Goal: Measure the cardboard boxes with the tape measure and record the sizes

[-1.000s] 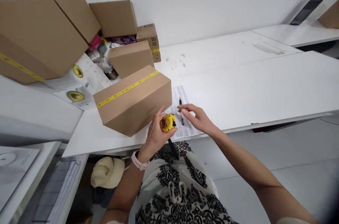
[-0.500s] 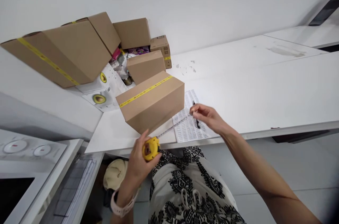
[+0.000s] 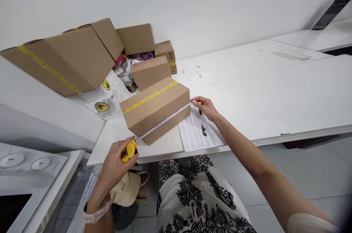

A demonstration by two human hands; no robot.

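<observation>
Left hand (image 3: 117, 161): wrapped around the tape measure (image 3: 129, 152), by the table's (image 3: 247, 97) front edge.
Right hand (image 3: 207, 108): fingertips pinching the blade's end at the box's right corner.
Blade (image 3: 165, 120): drawn out longer than a moment ago, now along the box's long side, seemingly spanning it end to end.
Box (image 3: 154, 104): near the table's front edge, toward its left corner.
Pen (image 3: 202, 126): on the sheet (image 3: 189, 135), in neither hand.
</observation>
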